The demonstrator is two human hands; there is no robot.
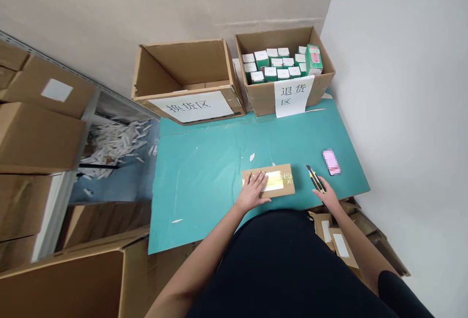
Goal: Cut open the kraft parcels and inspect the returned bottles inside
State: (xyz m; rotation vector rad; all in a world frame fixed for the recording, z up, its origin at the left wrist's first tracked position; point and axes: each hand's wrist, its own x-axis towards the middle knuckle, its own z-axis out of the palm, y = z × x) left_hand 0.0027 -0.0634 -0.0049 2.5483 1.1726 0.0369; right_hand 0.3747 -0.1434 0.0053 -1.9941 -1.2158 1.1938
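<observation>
A small taped cardboard box (287, 188) with a white label lies near the front edge of the green-topped table (197, 171). Across the left part of its top rests my left hand (253, 191), fingers stretched out over the label's edge. To the right of the box, my right hand (328, 195) is wrapped round a yellow and black utility knife (316, 179). The knife's tip points up and to the left, apart from the box.
At the back stand an open carton (190, 64) with a paper sign and another carton (263, 101) holding several green-and-white boxes. A pixelated pink phone-like object (331, 162) lies at right. Stacked cartons (40, 137) fill the left; flattened cardboard (343, 245) lies below.
</observation>
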